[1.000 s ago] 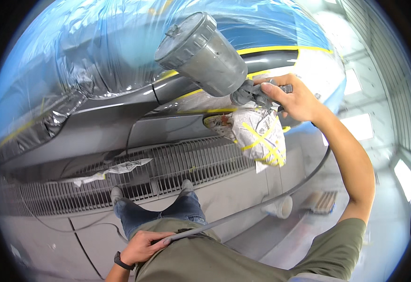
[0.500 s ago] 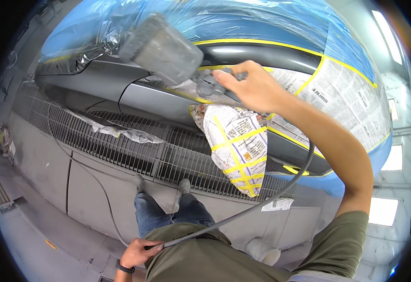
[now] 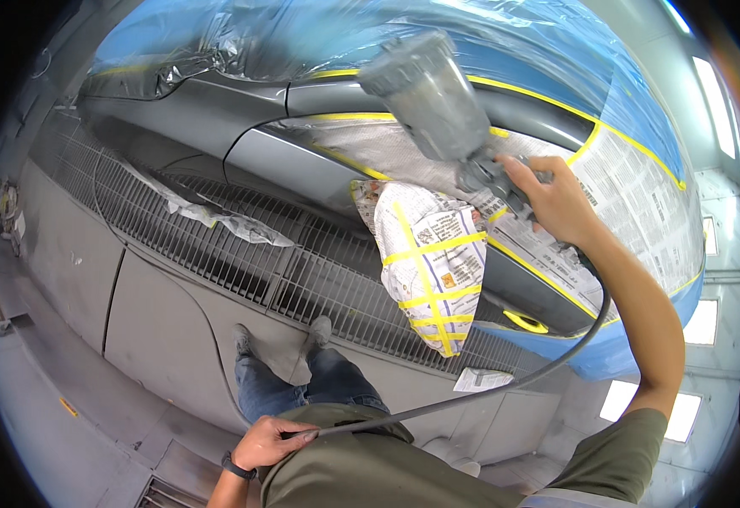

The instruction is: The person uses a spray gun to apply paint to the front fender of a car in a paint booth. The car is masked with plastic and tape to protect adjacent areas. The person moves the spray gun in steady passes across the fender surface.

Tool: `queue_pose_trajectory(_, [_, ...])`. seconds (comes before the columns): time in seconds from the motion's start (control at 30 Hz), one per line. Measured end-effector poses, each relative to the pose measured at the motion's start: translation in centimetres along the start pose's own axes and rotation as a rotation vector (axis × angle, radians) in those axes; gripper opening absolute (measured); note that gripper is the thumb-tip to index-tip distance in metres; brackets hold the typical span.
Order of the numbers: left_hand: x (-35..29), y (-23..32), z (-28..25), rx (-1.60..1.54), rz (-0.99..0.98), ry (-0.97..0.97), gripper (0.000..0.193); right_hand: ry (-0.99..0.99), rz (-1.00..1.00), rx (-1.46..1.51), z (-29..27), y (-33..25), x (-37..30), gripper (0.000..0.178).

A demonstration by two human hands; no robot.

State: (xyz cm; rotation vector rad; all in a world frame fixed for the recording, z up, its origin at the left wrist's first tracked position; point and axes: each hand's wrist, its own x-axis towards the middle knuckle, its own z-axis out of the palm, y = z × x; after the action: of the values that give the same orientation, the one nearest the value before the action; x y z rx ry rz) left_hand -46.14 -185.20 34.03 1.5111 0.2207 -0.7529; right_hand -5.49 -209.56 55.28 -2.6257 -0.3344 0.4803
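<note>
Swung the spray gun point(image 3: 463, 140) rightward since half a second ago, from left of the frame's top middle to just right of it. Gripped it firmly in the right hand point(image 3: 556, 199), right of center, with its cup point(image 3: 438, 102) tilted up and left of that hand. Kept the hose point(image 3: 505, 388) closed in the left hand point(image 3: 273, 442), bottom left of center. Already had blue plastic point(image 3: 556, 51) on up top, newspaper point(image 3: 624, 203) center and right, yellow tape point(image 3: 419, 252) too. Left some dark grey car panels point(image 3: 184, 110) uncovered. Honestly couldn't tell how much spraying was done or left.
</note>
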Motion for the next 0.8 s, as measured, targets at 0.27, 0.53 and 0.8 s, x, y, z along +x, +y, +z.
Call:
queue_pose_trajectory(0.27, [-2.4, -1.5, 2.0, 0.011, -0.092, 0.192, 0.026, -0.106, -0.273, 0.155, 3.8, -5.6, 6.8, 0.062])
queue_pose_trajectory(0.53, [-0.8, -1.6, 2.9, -0.091, -0.140, 0.145, 0.029, 0.005, -0.138, 0.036, 1.5, 0.6, 2.8, 0.067])
queue_pose_trajectory(0.8, [1.8, -3.0, -0.8, 0.049, -0.147, -0.076, 0.029, 0.305, 0.156, 0.250, -1.2, 10.4, -11.3, 0.056])
